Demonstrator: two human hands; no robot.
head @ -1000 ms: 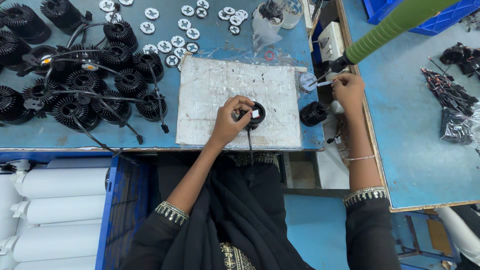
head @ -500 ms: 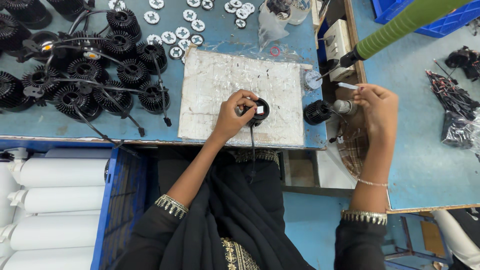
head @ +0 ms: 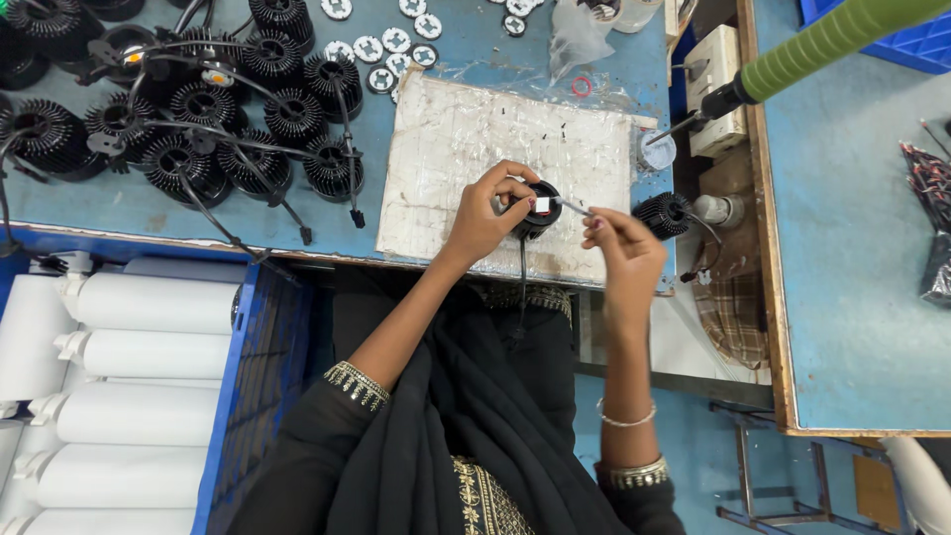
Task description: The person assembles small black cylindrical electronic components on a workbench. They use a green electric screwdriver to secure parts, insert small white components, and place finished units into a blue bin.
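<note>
My blue bench carries a worn white work mat in the middle. At far left, below the bench edge, white tubes lie stacked beside a blue crate wall. Black finned heat sinks with trailing wires crowd the bench's left part. My left hand has its grip closed around a round black lamp housing on the mat. My right hand pinches a thin white stick, its tip touching the housing. Another finned heat sink sits just right.
</note>
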